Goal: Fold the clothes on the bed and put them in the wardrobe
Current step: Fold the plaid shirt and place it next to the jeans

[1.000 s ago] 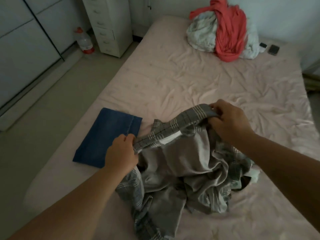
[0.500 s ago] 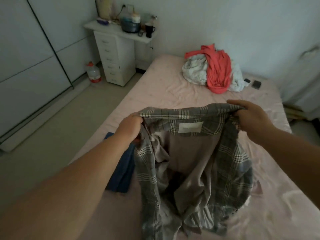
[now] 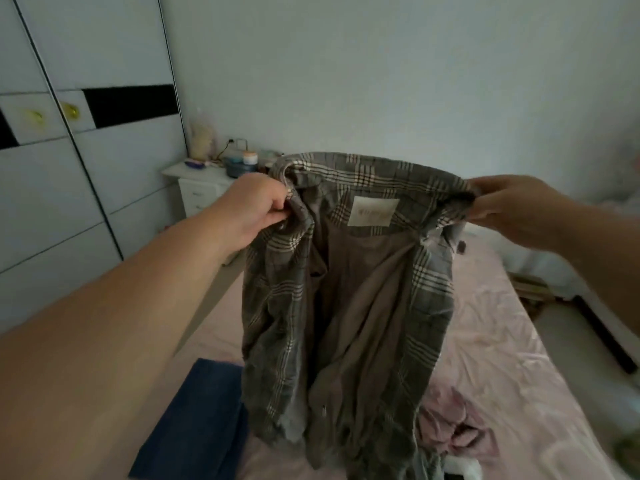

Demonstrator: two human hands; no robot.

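Observation:
A grey plaid garment (image 3: 277,306) with a brown lining and a pale label hangs in the air above the bed (image 3: 502,341). My left hand (image 3: 258,206) grips its waistband at the left end. At the right end my right hand (image 3: 512,209) pinches the same band, stretched taut between the two hands. Folded blue jeans (image 3: 194,424) lie flat on the bed at the lower left. A crumpled pink garment (image 3: 453,420) lies on the sheet behind the hanging cloth. The wardrobe (image 3: 69,168) with sliding doors stands along the left wall.
A white drawer unit (image 3: 197,192) with a pot and jars on top stands beside the wardrobe, at the bed's far left corner. Bare floor runs between bed and wardrobe. A dark gap with planks lies along the bed's right side (image 3: 533,289).
Both hands lifted the plaid garment off the bed to chest height and spread its waistband. The view tilted upward, so the far clothes pile is hidden behind the cloth.

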